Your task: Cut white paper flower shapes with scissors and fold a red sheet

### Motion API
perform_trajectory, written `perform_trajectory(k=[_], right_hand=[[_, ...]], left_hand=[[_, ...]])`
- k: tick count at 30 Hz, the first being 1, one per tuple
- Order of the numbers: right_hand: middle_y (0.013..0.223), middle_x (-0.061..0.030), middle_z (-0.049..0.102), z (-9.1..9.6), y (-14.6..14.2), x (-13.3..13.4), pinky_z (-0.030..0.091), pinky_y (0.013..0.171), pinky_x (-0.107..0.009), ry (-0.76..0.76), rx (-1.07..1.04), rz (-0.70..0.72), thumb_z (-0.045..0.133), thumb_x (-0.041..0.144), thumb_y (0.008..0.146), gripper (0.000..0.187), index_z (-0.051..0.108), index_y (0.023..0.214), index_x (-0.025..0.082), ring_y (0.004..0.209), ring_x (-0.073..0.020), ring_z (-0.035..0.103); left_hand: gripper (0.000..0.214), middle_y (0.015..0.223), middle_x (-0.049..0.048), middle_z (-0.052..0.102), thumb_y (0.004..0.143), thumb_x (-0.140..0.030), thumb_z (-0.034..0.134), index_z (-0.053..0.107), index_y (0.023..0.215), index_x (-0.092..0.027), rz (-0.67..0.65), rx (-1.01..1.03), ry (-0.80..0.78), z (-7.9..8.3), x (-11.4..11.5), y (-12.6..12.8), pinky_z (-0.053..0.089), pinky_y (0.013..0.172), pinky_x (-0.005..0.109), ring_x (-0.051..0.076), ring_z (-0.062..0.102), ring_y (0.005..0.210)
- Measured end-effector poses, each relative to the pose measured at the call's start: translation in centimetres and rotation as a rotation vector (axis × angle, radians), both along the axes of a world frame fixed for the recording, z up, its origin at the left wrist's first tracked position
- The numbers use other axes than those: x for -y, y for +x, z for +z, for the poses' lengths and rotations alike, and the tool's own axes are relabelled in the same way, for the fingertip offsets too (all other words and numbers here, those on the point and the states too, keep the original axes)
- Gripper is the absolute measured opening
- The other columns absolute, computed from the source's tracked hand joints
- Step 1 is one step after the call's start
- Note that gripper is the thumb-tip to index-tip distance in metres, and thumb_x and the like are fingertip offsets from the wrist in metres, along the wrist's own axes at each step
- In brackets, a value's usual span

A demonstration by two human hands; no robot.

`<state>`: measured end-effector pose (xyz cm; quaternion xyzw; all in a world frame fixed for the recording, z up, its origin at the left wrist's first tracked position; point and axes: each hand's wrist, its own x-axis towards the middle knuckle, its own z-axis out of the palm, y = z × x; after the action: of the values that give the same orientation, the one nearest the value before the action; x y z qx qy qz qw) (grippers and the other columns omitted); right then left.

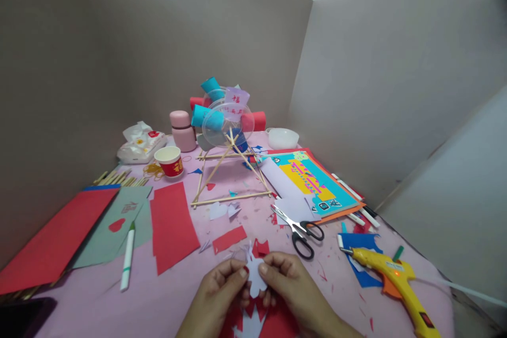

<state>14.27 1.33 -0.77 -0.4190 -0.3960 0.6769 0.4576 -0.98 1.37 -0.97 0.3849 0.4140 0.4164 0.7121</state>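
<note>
Low in the middle of the view, both hands pinch one small pale lilac paper cutout (255,277). My left hand (216,296) holds its left edge with thumb and forefinger closed. My right hand (291,288) grips its right edge, fingers curled. Red paper (277,322) with a pale cutout lies under the hands. Black-handled scissors (299,229) lie just beyond the right hand. A yellow glue gun (396,280) rests to the right.
A stick-framed wheel model with clear plates and coloured tubes (225,116) stands mid-table. Red sheets (172,224), a grey-green sheet, a green-tipped marker (127,259), a red paper cup (170,161), a pink flask (182,130), printed sheets (312,179) and paper scraps lie around. Grey partitions enclose the table.
</note>
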Motion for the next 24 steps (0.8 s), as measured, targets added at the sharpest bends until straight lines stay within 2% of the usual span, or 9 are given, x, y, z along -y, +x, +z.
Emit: perform_trajectory(k=[2, 4, 7, 10, 12, 14, 16, 21, 24], right_hand=[[0.046, 0.0013, 0.060, 0.4, 0.0, 0.0, 0.033, 0.037, -0.013, -0.040, -0.070, 0.008, 0.076, 0.050, 0.065, 0.042, 0.058, 0.066, 0.012, 0.035, -0.0050, 0.049], [0.044, 0.0019, 0.059, 0.6, -0.1, 0.0, 0.031, 0.033, -0.012, -0.107, -0.167, 0.077, 0.077, 0.049, 0.065, 0.042, 0.056, 0.065, 0.013, 0.031, -0.0040, 0.046], [0.043, 0.0026, 0.057, 0.4, -0.4, 0.1, 0.032, 0.031, -0.011, -0.198, -0.267, 0.225, 0.078, 0.048, 0.063, 0.041, 0.058, 0.066, 0.012, 0.028, -0.0031, 0.044], [0.042, 0.0029, 0.055, -0.1, -0.6, 0.2, 0.035, 0.031, -0.012, -0.240, -0.253, 0.293, 0.078, 0.046, 0.062, 0.039, 0.061, 0.067, 0.010, 0.029, -0.0043, 0.046], [0.044, 0.0020, 0.057, -0.2, -0.5, 0.2, 0.034, 0.030, -0.012, -0.199, -0.159, 0.211, 0.075, 0.049, 0.064, 0.041, 0.059, 0.068, 0.011, 0.031, -0.0060, 0.050], [0.049, 0.0013, 0.058, 0.0, -0.3, 0.3, 0.033, 0.032, -0.012, -0.084, -0.040, 0.078, 0.066, 0.057, 0.072, 0.045, 0.057, 0.070, 0.013, 0.036, -0.0069, 0.052], [0.051, 0.0018, 0.057, 0.4, -0.1, 0.3, 0.035, 0.037, -0.013, 0.029, 0.044, 0.011, 0.062, 0.060, 0.075, 0.047, 0.056, 0.071, 0.013, 0.039, -0.0061, 0.051], [0.053, 0.0039, 0.055, 1.2, 0.4, 0.2, 0.038, 0.043, -0.018, 0.043, 0.125, 0.041, 0.075, 0.055, 0.062, 0.047, 0.056, 0.070, 0.014, 0.041, -0.0065, 0.048], [0.052, 0.0031, 0.056, 0.9, 0.4, 0.1, 0.036, 0.043, -0.018, 0.069, 0.169, 0.065, 0.070, 0.055, 0.068, 0.043, 0.057, 0.071, 0.014, 0.042, -0.0077, 0.049]], left_hand=[[0.032, 0.062, -0.0003, 0.059, 0.073, -0.046, 0.070, 0.059, 0.071, -0.016, 0.038, 0.003, -0.003, 0.3, 0.0, 0.0, 0.041, 0.057, 0.025, 0.012, 0.053, 0.056], [0.033, 0.062, -0.0006, 0.061, 0.073, -0.047, 0.070, 0.061, 0.085, -0.017, 0.036, 0.012, -0.001, 0.6, 0.2, 0.2, 0.041, 0.055, 0.024, 0.013, 0.055, 0.055], [0.040, 0.056, 0.0009, 0.064, 0.077, -0.046, 0.066, 0.056, 0.103, -0.018, -0.079, 0.051, 0.042, 1.0, 0.6, 0.7, 0.041, 0.053, 0.026, 0.017, 0.060, 0.051], [0.026, 0.052, 0.0010, 0.062, 0.079, -0.042, 0.064, 0.059, 0.086, -0.018, -0.112, 0.070, 0.097, 1.2, 0.7, 0.8, 0.041, 0.053, 0.027, 0.017, 0.060, 0.048], [0.025, 0.053, 0.0003, 0.062, 0.078, -0.042, 0.066, 0.059, 0.076, -0.018, -0.071, 0.035, 0.105, 1.2, 0.5, 0.6, 0.041, 0.054, 0.026, 0.015, 0.058, 0.048], [0.028, 0.059, 0.0010, 0.062, 0.075, -0.043, 0.068, 0.058, 0.072, -0.017, -0.026, -0.013, 0.090, 1.2, 0.2, 0.3, 0.042, 0.057, 0.027, 0.015, 0.057, 0.053], [0.028, 0.062, 0.0005, 0.062, 0.071, -0.042, 0.070, 0.058, 0.069, -0.017, 0.007, -0.061, 0.072, 1.3, 0.1, 0.1, 0.042, 0.058, 0.027, 0.015, 0.056, 0.056], [0.022, 0.053, -0.0060, 0.050, 0.072, -0.038, 0.068, 0.059, 0.070, -0.017, 0.064, -0.238, 0.098, 1.7, 0.3, 0.0, 0.034, 0.052, 0.022, 0.011, 0.043, 0.051], [0.023, 0.056, -0.0042, 0.053, 0.071, -0.039, 0.065, 0.058, 0.071, -0.017, 0.056, -0.290, 0.116, 1.9, 0.2, 0.1, 0.035, 0.053, 0.024, 0.012, 0.046, 0.053]])
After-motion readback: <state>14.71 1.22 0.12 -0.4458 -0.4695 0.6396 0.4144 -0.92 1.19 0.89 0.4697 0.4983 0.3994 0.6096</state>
